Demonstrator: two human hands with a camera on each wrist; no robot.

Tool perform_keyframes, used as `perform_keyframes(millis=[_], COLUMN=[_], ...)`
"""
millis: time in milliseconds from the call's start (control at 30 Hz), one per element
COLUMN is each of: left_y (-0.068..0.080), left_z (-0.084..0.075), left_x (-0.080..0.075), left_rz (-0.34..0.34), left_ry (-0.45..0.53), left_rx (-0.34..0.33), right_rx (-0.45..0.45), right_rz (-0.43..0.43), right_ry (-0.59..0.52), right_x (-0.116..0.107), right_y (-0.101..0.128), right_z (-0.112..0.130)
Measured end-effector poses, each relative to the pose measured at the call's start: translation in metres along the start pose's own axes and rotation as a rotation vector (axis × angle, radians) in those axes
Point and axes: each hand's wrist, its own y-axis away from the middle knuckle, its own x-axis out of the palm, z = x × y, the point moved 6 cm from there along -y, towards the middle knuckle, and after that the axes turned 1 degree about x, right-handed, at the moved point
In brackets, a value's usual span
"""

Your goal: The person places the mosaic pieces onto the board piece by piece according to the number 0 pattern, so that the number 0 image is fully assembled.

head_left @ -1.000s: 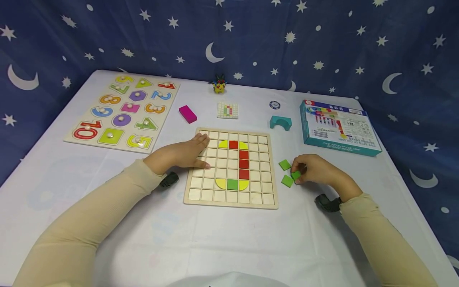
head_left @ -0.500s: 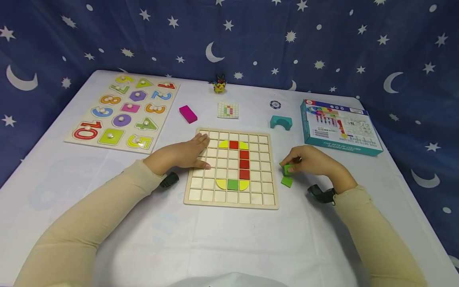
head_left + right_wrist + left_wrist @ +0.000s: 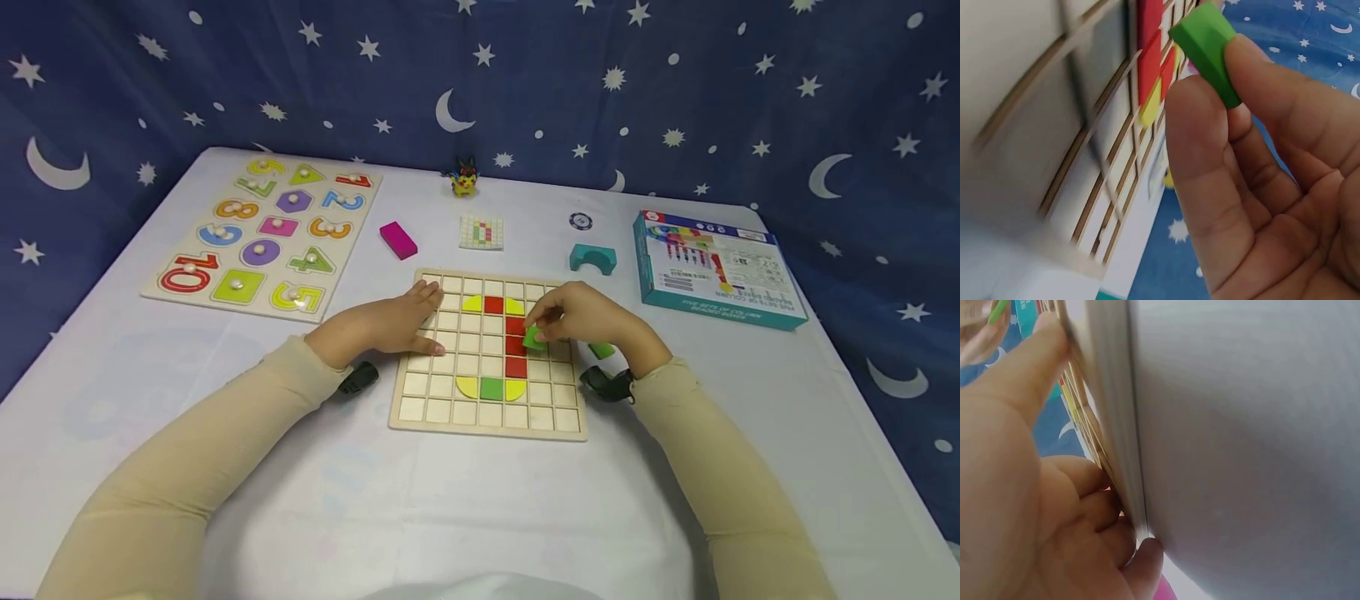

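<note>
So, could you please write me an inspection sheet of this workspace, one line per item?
Surface: table under a white cloth.
Job's things: wooden grid board with red, yellow and green tiles; green tile pinched above it; another green tile lies right of it.
Clutter: number puzzle, pink block, teal arch, box, small figure.
Grippers: left hand rests flat on the board's left edge; right hand holds the tile.
Cables: nothing seen.
Surroundings: blue star-and-moon backdrop.
</note>
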Motion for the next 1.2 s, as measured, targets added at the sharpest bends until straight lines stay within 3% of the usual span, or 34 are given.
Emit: perform_keyframes(millis=[300, 667, 1200], left_y=[0.001, -0.001, -0.001], left_z=[-0.001, 0.002, 0.001], left_x=[0.0, 0.001, 0.0], left_rz=[-0.003, 0.005, 0.009], left_ry=[-0.01, -0.031, -0.028], left_rx=[-0.004, -0.003, -0.001], right_rx=[-0.002, 0.015, 0.025], right_rz=[0.046, 0.109, 0.099], right_ry=[-0.067, 0.075, 0.167], right_x=[0.011, 0.021, 0.033], right_y=[-0.037, -0.077, -0.084], right_z=[0.016, 0.037, 0.049])
